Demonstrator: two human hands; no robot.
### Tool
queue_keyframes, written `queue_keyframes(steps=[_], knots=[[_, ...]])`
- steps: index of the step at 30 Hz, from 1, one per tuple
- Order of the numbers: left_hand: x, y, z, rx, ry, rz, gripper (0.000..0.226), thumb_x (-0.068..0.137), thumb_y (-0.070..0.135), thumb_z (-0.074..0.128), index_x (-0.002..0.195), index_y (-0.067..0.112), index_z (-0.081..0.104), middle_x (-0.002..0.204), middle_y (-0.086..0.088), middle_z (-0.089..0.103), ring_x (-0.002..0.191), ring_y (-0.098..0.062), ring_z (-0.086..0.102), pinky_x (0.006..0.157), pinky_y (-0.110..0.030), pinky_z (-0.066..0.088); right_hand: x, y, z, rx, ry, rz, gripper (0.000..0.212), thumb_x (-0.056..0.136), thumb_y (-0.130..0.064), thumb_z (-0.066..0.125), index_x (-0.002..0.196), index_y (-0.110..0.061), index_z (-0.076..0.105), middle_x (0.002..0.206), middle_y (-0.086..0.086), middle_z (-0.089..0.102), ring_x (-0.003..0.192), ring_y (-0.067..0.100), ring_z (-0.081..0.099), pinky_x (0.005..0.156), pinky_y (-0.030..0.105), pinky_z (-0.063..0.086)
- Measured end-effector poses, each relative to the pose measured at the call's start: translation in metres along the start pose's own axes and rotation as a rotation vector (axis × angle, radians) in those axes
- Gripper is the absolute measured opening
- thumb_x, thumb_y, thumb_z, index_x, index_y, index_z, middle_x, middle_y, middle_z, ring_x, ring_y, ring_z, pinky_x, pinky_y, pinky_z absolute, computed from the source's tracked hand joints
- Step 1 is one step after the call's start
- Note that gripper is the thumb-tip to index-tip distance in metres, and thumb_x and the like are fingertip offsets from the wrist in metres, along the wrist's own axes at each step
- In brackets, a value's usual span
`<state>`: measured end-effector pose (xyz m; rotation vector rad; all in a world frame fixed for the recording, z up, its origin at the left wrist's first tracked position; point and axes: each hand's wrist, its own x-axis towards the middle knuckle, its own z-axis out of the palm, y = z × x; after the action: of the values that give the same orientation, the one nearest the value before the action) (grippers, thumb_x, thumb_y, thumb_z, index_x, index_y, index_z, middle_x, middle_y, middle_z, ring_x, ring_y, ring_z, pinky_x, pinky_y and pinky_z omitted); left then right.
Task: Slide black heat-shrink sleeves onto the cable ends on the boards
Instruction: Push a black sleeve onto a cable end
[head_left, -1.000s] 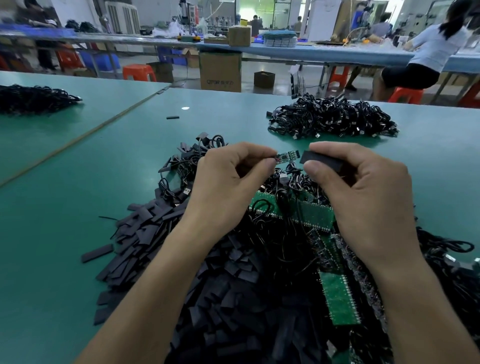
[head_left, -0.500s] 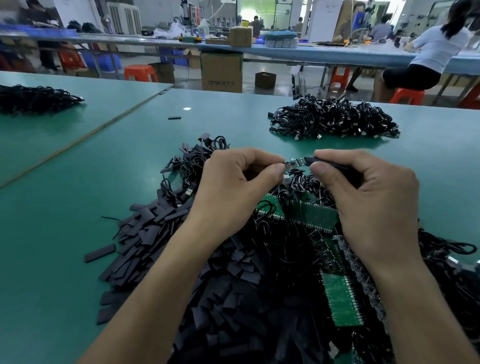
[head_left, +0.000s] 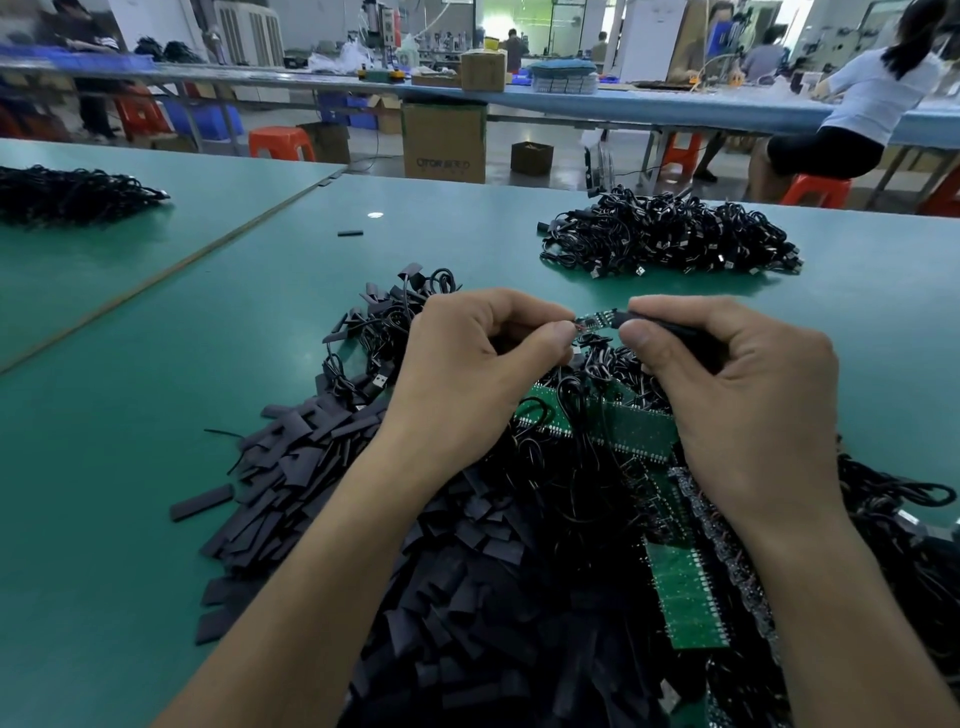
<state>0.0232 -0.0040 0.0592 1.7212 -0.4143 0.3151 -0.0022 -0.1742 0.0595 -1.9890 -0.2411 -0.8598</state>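
My left hand (head_left: 467, 374) pinches the cable end of a small green board (head_left: 596, 319) held above the pile. My right hand (head_left: 727, 395) grips a black heat-shrink sleeve (head_left: 675, 328) whose open mouth covers the board's right tip. Most of the sleeve is hidden under my fingers. Below my hands lie larger green board panels (head_left: 628, 426) tangled with black cables. A heap of loose flat black sleeves (head_left: 322, 467) spreads left and toward me.
A pile of black cables with USB plugs (head_left: 670, 236) sits at the far right of the green table (head_left: 156, 415), another pile (head_left: 72, 192) at far left. One stray sleeve (head_left: 349, 233) lies apart. A person in white sits at the far bench.
My right hand has brought the sleeve leftward from apart onto the small board's tip. Both hands have dropped slightly.
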Motion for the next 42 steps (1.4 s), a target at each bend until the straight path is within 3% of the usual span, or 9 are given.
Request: queue_keyframes(steps=[3, 9, 14, 21, 25, 29, 42], knots=[[0.0, -0.001, 0.0, -0.009, -0.006, -0.002, 0.006, 0.091, 0.012, 0.071, 0.093, 0.014, 0.076, 0.076, 0.005, 0.076, 0.068, 0.0, 0.07, 0.063, -0.01, 0.049, 0.0, -0.002, 0.001, -0.01, -0.019, 0.007, 0.027, 0.083, -0.032, 0.075, 0.11, -0.033, 0.068, 0.093, -0.028, 0.065, 0.088, -0.008, 0.067, 0.08, 0.01, 0.052], [0.002, -0.003, -0.006, -0.015, -0.075, 0.02, 0.01, 0.092, 0.009, 0.07, 0.097, 0.017, 0.075, 0.079, 0.004, 0.076, 0.072, -0.001, 0.07, 0.068, -0.011, 0.05, 0.002, 0.002, -0.001, 0.012, -0.037, 0.007, 0.032, 0.082, -0.031, 0.077, 0.113, -0.033, 0.068, 0.095, -0.024, 0.067, 0.087, -0.002, 0.069, 0.083, 0.023, 0.057], [0.005, -0.007, -0.012, 0.011, -0.161, 0.03, 0.017, 0.092, 0.007, 0.069, 0.098, 0.021, 0.075, 0.085, 0.002, 0.077, 0.081, -0.006, 0.072, 0.076, -0.016, 0.053, 0.003, 0.007, -0.007, 0.1, -0.167, 0.009, 0.025, 0.076, -0.041, 0.073, 0.101, -0.044, 0.069, 0.089, -0.023, 0.072, 0.086, -0.002, 0.069, 0.077, 0.012, 0.053], [0.003, -0.008, -0.01, -0.012, -0.267, -0.025, 0.011, 0.09, 0.009, 0.071, 0.097, 0.018, 0.073, 0.085, -0.003, 0.078, 0.083, -0.015, 0.073, 0.078, -0.024, 0.056, 0.003, 0.011, -0.01, 0.199, -0.349, 0.06, 0.027, 0.074, -0.038, 0.073, 0.099, -0.032, 0.077, 0.09, -0.017, 0.077, 0.088, 0.005, 0.073, 0.082, 0.033, 0.061], [0.0, -0.007, -0.006, 0.067, -0.166, -0.025, 0.008, 0.086, 0.02, 0.078, 0.09, 0.018, 0.072, 0.077, -0.002, 0.075, 0.067, -0.011, 0.067, 0.064, -0.026, 0.053, 0.002, 0.011, -0.007, 0.196, -0.305, 0.05, 0.019, 0.079, -0.027, 0.078, 0.094, -0.038, 0.075, 0.08, -0.017, 0.076, 0.073, 0.002, 0.071, 0.069, 0.017, 0.056], [-0.001, -0.008, -0.004, 0.135, -0.038, 0.058, 0.016, 0.08, 0.024, 0.084, 0.078, 0.016, 0.071, 0.067, -0.003, 0.069, 0.058, -0.018, 0.062, 0.054, -0.03, 0.05, 0.002, 0.012, -0.004, 0.202, -0.259, 0.07, 0.022, 0.083, -0.018, 0.077, 0.092, -0.037, 0.074, 0.074, -0.009, 0.075, 0.066, 0.008, 0.071, 0.062, 0.015, 0.054], [0.002, -0.008, -0.008, -0.044, -0.131, -0.166, 0.013, 0.086, 0.022, 0.077, 0.078, 0.012, 0.075, 0.069, -0.001, 0.074, 0.054, -0.004, 0.061, 0.053, -0.013, 0.046, 0.001, 0.007, 0.0, 0.36, -0.208, 0.105, 0.016, 0.085, -0.012, 0.075, 0.092, -0.026, 0.076, 0.078, -0.003, 0.076, 0.065, 0.012, 0.07, 0.06, 0.017, 0.054]])
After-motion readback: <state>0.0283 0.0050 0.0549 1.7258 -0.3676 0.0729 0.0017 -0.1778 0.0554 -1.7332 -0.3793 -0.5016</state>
